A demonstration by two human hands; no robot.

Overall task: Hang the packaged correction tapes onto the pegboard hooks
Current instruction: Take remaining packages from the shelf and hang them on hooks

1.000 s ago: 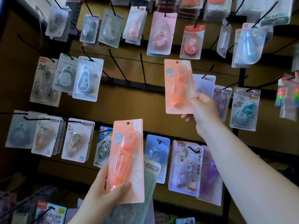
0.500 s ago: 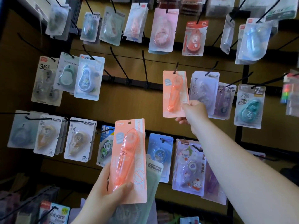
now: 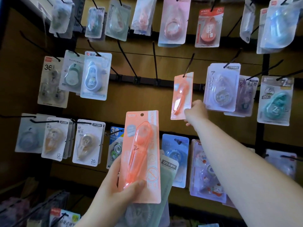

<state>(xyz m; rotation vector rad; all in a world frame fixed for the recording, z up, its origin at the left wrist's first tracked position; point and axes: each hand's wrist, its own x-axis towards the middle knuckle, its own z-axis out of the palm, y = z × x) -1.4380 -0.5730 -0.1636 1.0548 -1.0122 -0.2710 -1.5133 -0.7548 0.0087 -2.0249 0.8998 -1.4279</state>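
Correction tape pack (image 3: 181, 95) on hook (image 3: 188, 66), 1 o'clock: light, stiff card, we pinch its bottom corner, right hand (image 3: 196, 111) fingers closed. Left hand (image 3: 114, 190) grips spare packs (image 3: 141, 156).

Grey perforated metal panel (image 3: 79, 15) at top left of display, partly behind hanging packs. White box edge (image 3: 36, 9) in top left corner, blurred. Black upright post (image 3: 264, 112) near right edge, running top to bottom. Dim clutter (image 3: 19, 208) at bottom left corner, too dark to identify.
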